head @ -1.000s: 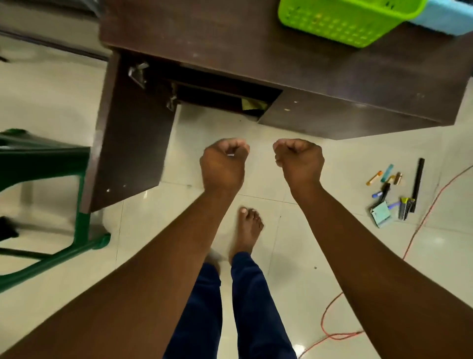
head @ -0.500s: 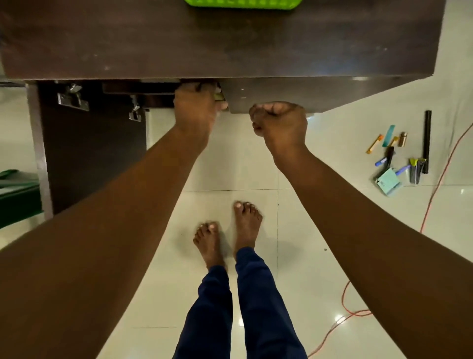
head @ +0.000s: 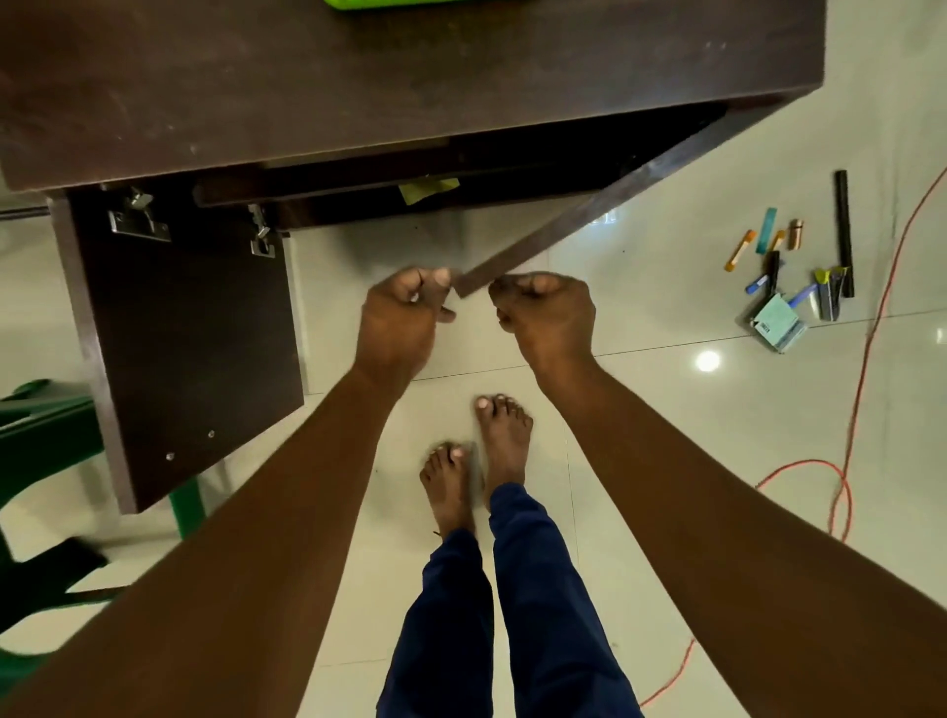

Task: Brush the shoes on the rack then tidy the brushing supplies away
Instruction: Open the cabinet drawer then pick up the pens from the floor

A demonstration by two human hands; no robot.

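I look down on a dark wooden cabinet point(head: 410, 77) with both doors swung out. My left hand point(head: 405, 318) pinches the free edge of the right door point(head: 589, 215), which stands half open. My right hand point(head: 543, 312) is curled into a fist just right of that edge, with nothing visible in it. The left door point(head: 189, 333) hangs wide open, its metal hinges showing. Inside the dark opening only a yellow scrap point(head: 428, 187) shows. No shoes or brush are in view.
A lime green basket point(head: 379, 4) sits on the cabinet top. A green plastic chair point(head: 41, 435) stands at the left. Pens, a teal box point(head: 779, 318) and a black bar lie on the tiled floor at right, beside an orange cable point(head: 871, 333). My bare feet stand below.
My left hand reached under the cabinet top, took the right door's edge and pulled it out towards me. My right fist came back alongside it.
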